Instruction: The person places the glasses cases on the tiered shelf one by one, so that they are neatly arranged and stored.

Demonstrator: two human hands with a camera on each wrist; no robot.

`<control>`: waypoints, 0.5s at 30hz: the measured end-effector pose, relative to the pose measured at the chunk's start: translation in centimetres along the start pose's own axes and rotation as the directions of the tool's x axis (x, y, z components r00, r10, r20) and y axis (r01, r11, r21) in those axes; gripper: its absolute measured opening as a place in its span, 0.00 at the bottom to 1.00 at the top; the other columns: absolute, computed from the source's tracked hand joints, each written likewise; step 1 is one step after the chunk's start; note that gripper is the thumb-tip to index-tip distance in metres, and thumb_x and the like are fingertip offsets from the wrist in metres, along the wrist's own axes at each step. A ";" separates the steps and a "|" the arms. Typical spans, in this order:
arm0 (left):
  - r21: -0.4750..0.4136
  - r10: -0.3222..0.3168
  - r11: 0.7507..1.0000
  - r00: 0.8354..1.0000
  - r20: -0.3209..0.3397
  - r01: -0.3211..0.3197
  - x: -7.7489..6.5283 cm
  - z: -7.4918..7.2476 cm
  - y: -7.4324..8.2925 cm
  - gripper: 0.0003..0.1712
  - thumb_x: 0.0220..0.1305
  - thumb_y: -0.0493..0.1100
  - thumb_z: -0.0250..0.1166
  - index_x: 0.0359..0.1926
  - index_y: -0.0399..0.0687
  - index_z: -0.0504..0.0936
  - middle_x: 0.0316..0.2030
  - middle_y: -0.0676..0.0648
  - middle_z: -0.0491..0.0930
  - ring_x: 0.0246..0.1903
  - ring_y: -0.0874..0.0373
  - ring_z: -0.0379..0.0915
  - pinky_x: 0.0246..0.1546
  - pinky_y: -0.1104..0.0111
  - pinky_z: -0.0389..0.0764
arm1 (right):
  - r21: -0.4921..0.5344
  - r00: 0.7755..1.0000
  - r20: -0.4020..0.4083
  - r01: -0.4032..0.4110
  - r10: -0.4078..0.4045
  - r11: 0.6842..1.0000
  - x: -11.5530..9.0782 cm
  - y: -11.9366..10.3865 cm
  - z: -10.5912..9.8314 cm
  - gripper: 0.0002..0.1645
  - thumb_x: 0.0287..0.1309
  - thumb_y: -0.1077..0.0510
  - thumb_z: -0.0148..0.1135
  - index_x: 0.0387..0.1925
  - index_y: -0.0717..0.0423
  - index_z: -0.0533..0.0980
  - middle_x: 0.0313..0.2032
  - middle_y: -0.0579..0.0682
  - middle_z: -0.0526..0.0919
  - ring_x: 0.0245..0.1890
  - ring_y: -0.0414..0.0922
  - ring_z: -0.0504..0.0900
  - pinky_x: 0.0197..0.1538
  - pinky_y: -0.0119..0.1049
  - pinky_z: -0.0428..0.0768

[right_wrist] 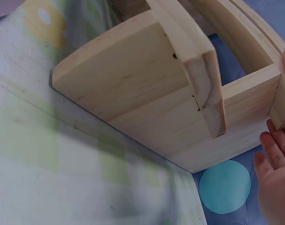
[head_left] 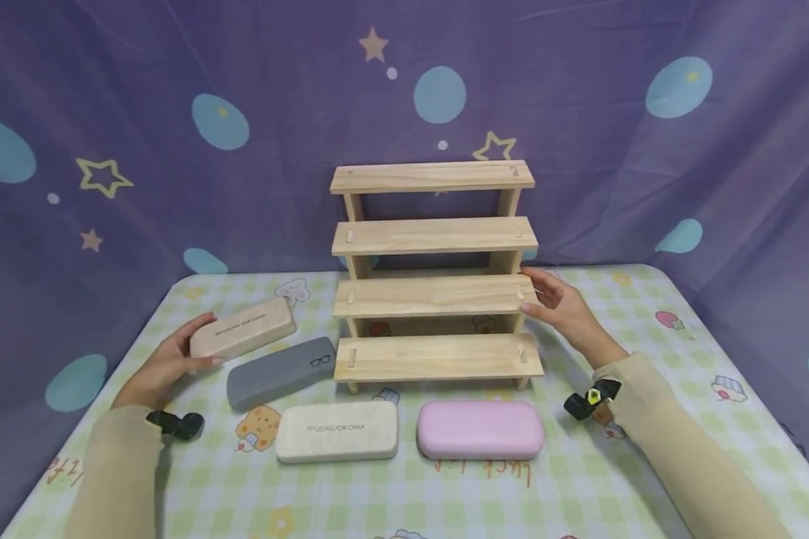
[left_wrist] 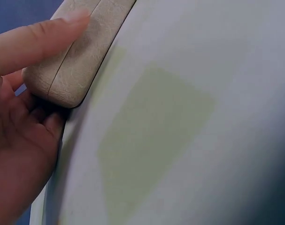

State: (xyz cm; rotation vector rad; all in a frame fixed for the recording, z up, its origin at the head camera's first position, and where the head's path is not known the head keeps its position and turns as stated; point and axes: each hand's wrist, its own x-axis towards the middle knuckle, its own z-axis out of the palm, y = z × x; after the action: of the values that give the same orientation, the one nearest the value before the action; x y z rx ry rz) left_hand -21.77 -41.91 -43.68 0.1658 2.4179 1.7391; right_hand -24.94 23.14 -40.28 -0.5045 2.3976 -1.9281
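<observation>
My left hand (head_left: 165, 367) grips the left end of a beige glasses case (head_left: 246, 328) at the table's left. In the left wrist view, the thumb lies on the case's side and the other fingers are partly hidden behind it. My right hand (head_left: 566, 311) holds the right end of the second-lowest board of a four-step wooden display stand (head_left: 434, 296). Its thumb is at the board's front edge, its fingers farther back. The right wrist view shows fingertips (right_wrist: 273, 136) at the board's end, with part of the hand outside the frame.
A grey glasses case (head_left: 283, 372) lies slanted between the held case and the stand. In front of the stand are a cream glasses case (head_left: 337, 432) and a pink glasses case (head_left: 480, 430). A purple patterned curtain (head_left: 276, 60) hangs behind the checked tablecloth (head_left: 209, 494).
</observation>
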 end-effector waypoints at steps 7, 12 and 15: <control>0.068 -0.019 0.997 0.998 -0.051 0.023 -0.2 0.2 0.3 0.50 0.54 0.33 0.69 0.73 0.43 0.52 0.48 0.67 0.69 0.43 0.74 0.70 0.40 0.80 0.73 | 0.005 1.000 0.004 0.002 -0.002 1.000 0.0 -0.2 0.0 0.40 0.59 0.64 0.61 0.69 0.64 0.55 0.69 0.60 0.56 0.69 0.54 0.55 0.69 0.47 0.51; 0.185 -0.034 0.981 0.994 -0.103 0.053 -0.3 0.1 0.4 0.48 0.54 0.40 0.71 0.72 0.45 0.55 0.46 0.66 0.69 0.41 0.72 0.70 0.37 0.78 0.75 | 0.022 1.000 0.003 -0.005 0.005 1.000 -0.1 -0.1 0.1 0.41 0.59 0.65 0.61 0.70 0.65 0.54 0.70 0.61 0.55 0.69 0.53 0.55 0.69 0.38 0.53; 0.222 -0.035 0.973 0.992 -0.122 0.061 -0.5 0.1 0.5 0.47 0.54 0.42 0.71 0.72 0.47 0.57 0.45 0.65 0.69 0.40 0.71 0.69 0.36 0.76 0.75 | 0.043 1.000 -0.003 -0.007 0.007 0.999 -0.1 -0.1 0.2 0.41 0.59 0.65 0.60 0.70 0.66 0.54 0.69 0.63 0.57 0.68 0.51 0.58 0.66 0.29 0.57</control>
State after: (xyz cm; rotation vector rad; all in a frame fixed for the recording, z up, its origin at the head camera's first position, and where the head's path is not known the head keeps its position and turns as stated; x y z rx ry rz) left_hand -21.29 -41.78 -43.24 0.0313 2.6766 1.4904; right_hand -24.80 22.92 -40.27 -0.4906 2.3507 -1.9743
